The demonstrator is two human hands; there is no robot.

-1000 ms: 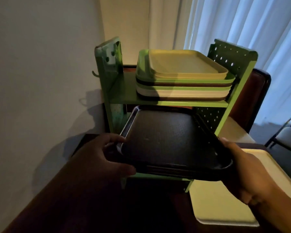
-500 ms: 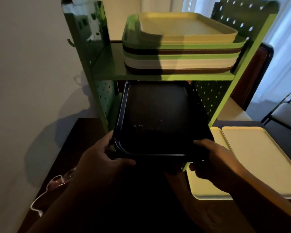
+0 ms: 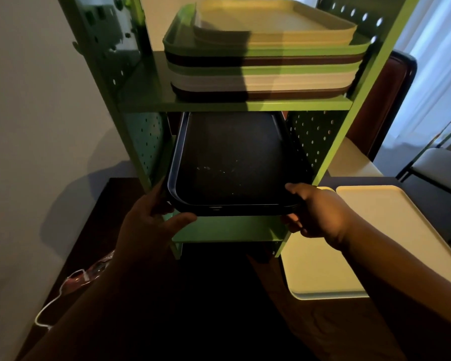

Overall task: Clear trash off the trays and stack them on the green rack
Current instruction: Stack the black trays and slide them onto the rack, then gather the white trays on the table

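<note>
A dark tray (image 3: pixel 232 162) lies partly inside the lower level of the green rack (image 3: pixel 261 104), its far end under the upper shelf. A few pale crumbs dot its surface. My left hand (image 3: pixel 151 225) grips its near left corner and my right hand (image 3: pixel 315 212) grips its near right corner. On the rack's upper shelf sits a stack of several trays (image 3: pixel 266 56), cream on top, then green, brown and white ones.
The rack stands on a dark table (image 3: pixel 219 295) against a pale wall. Two cream trays (image 3: pixel 375 230) lie on the table to the right of the rack. A clear bag with a white cord (image 3: pixel 84 277) lies at the left edge. Chairs stand at right.
The dark tray has slid further into the rack's lower level with both hands on it. The camera has come closer and lower.
</note>
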